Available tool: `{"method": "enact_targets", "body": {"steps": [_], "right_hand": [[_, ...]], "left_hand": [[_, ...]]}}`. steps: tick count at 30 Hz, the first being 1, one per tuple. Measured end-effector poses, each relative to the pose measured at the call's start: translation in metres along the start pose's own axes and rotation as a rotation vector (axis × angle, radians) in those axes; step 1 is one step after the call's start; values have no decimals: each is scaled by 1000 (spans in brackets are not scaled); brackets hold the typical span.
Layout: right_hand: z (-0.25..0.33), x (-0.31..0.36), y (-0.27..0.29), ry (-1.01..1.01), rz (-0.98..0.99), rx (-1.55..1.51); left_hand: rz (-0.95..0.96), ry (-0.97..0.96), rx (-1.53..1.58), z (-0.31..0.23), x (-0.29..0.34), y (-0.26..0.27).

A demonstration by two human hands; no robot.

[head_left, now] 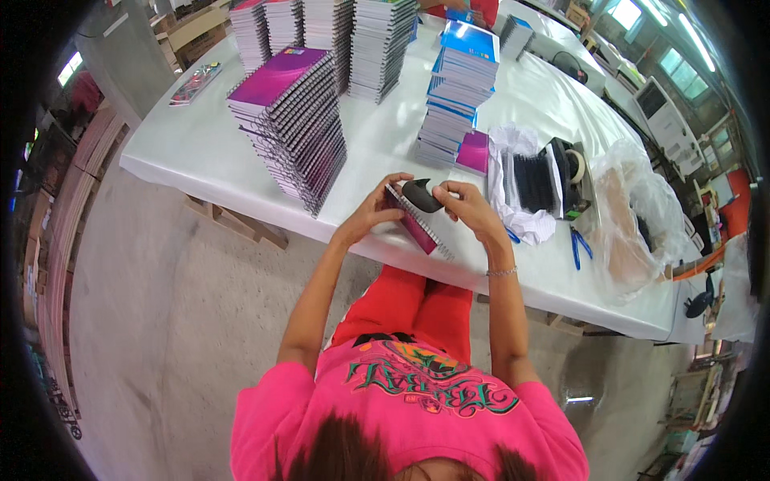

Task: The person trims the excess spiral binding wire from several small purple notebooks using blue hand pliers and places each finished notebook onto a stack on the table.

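Note:
My left hand (374,215) is closed round a purple spiral notebook (419,232) near the table's front edge. Its wire coil runs along the upper side, and a loose end of coil (445,252) sticks out past the lower right corner. Between finger and thumb, my right hand (467,210) pinches a dark, curved, pointed piece (422,195) against or just above the notebook's coil side. What that piece is, I cannot make out. To the left stands a tall stack of purple spiral notebooks (290,120).
Behind are more notebook stacks (377,48) and a blue-covered pile of unbound books (457,88). At right lie a box of black coils (536,184), blue-handled pliers (579,247) and a clear plastic bag (634,216). Another person's red sleeve (484,11) shows at the far side.

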State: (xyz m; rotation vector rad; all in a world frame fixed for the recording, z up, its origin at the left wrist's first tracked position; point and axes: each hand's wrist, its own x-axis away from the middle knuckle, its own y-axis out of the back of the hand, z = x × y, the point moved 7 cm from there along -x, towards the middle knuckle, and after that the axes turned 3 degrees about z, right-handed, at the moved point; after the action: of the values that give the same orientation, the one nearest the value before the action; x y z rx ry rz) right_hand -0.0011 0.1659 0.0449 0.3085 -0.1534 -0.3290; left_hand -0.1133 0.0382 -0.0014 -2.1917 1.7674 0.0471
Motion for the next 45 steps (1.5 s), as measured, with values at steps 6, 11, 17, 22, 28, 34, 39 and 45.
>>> {"method": "enact_targets", "body": {"steps": [6,11,17,22,28,34,39,45], "right_hand": [[-22,1,18,175,-414,60],[-58,81,51,56,-711,841],[-80,128,51,-40,-702,888],[-66,140,50,-13,-787,531],[0,131,-7,170,-743,244],[22,105,-57,307,-576,417],[25,94,-75,311,-591,512],[24,87,-80,335,-579,513]], "left_hand": [[-184,-24,-163,5,6,0],[-473,-179,-309,2,15,-22],[-531,-6,-224,9,21,-21],[-436,-72,-221,7,15,-16],[-433,-5,-193,0,15,-13],[-391,-16,-195,-12,14,-18],[-352,10,-203,-5,17,-15],[-354,-13,-260,-12,21,-20]]}}
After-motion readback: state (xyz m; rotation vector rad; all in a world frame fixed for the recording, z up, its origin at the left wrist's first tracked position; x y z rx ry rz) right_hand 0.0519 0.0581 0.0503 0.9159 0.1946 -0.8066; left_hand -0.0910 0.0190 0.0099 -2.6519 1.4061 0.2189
